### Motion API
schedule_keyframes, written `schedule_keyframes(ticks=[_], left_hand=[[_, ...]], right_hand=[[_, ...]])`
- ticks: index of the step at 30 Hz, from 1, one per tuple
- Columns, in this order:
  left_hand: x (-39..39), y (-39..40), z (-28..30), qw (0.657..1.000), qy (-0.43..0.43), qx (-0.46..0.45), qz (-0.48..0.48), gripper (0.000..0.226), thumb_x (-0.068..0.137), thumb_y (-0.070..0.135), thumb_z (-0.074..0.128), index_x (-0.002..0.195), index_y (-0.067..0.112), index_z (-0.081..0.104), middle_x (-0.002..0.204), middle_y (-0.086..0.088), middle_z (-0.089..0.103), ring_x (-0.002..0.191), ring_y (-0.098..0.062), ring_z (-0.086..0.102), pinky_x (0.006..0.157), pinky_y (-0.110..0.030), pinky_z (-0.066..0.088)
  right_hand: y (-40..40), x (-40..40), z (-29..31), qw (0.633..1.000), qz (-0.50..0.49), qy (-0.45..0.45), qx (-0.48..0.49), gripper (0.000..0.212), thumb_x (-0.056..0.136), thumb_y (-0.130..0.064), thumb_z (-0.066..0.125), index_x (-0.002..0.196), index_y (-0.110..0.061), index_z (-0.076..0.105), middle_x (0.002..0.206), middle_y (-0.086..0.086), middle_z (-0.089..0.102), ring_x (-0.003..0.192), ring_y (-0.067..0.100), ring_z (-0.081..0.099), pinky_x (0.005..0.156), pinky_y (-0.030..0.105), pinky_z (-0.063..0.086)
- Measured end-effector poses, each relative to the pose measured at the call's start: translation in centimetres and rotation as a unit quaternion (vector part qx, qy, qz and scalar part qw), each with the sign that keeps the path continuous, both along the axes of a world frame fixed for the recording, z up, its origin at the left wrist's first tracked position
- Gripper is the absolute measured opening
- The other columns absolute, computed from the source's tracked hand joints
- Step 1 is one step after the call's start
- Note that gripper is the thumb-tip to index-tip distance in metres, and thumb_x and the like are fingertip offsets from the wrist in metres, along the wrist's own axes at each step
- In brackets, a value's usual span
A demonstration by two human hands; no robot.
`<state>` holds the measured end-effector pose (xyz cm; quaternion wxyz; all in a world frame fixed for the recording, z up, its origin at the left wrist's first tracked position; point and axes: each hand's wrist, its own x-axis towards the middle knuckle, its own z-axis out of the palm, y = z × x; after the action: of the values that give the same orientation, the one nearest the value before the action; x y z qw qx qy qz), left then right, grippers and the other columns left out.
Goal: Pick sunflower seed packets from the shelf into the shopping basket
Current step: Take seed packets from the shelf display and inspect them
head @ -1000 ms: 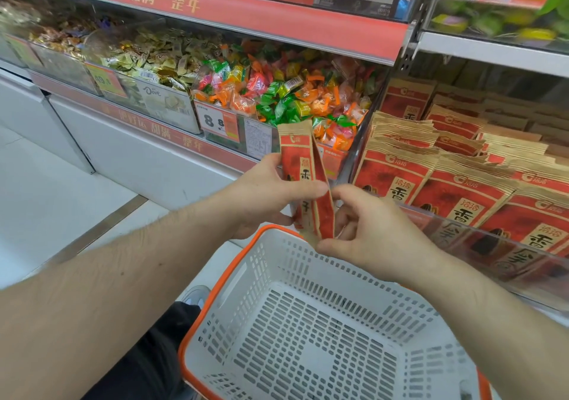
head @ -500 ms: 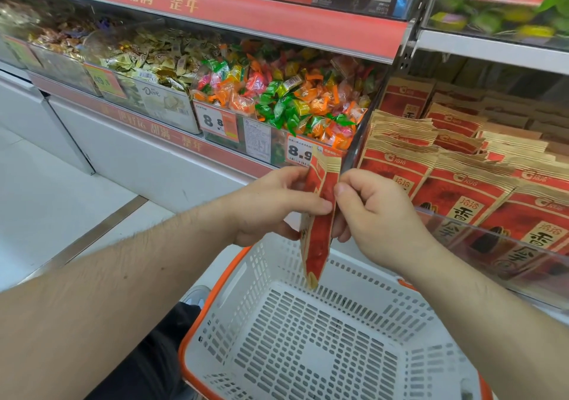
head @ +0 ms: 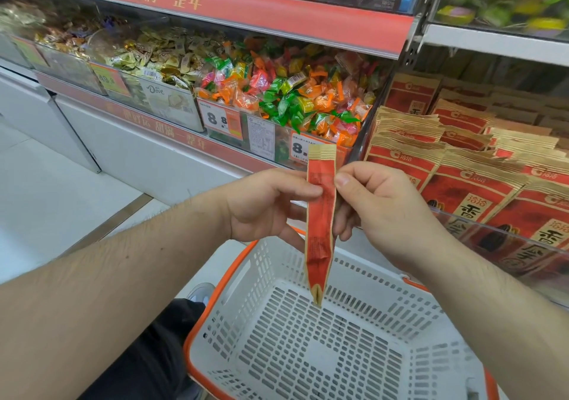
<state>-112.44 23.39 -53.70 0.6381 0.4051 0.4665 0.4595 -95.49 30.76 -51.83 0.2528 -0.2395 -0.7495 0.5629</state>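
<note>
Above the basket (head: pixel 252 279), both hands' fingertips (head: pixel 341 180) pinching one upright packet (head: pixel 320 215).

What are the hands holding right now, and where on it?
Both hands, left hand and right hand, pinch one sunflower seed packet near its top, edge-on above the basket.

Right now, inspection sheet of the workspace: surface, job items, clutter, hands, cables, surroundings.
Surface: white shopping basket with orange rim, nothing seen inside.
Job's things: one sunflower seed packet held upright, edge-on, above the basket; stacked seed packets on the shelf at right.
Clutter: mixed wrapped candy in bins on the left shelf, price tags in front.
Hands: left hand and right hand both pinch the held packet near its top.
Cables: nothing seen.
Surroundings: red shelf banner, white floor.
</note>
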Motion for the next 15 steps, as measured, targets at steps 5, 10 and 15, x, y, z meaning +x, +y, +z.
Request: schedule_keyframes(ticks=[5,10,15], left_hand=[[-0.7,0.0,0.8,0.992,-0.024,-0.02,0.12,0.023,0.073,0.019,0.068,0.091,0.007,0.066,0.086,-0.009,0.069,0.08,-0.027,0.068,0.072,-0.052,0.059],[-1.3,0.0,1.2,0.986,-0.053,-0.016,0.159,0.023,0.073,0.025,0.06,0.086,0.006,0.063,0.082,-0.01,0.063,0.072,-0.027,0.068,0.065,-0.05,0.059],[-1.5,-0.1,1.0,0.986,-0.059,-0.02,0.156,0.022,0.073,0.024,0.06,0.086,0.007,0.062,0.083,-0.01,0.065,0.074,-0.028,0.07,0.067,-0.053,0.059]], right_hand=[[0.8,0.9,0.0,0.99,0.01,-0.101,0.098,0.03,0.085,-0.031,0.071,0.071,-0.005,0.065,0.062,0.015,0.065,0.053,0.026,0.063,0.051,0.038,0.051],[0.2,1.1,0.6,0.936,0.099,-0.275,0.195,0.026,0.088,-0.032,0.068,0.071,-0.013,0.069,0.064,0.003,0.069,0.055,0.009,0.063,0.059,0.032,0.052],[0.1,1.0,0.4,0.934,0.121,-0.292,0.165,0.027,0.1,-0.017,0.052,0.077,-0.006,0.061,0.066,0.004,0.071,0.06,0.008,0.067,0.067,0.035,0.056]])
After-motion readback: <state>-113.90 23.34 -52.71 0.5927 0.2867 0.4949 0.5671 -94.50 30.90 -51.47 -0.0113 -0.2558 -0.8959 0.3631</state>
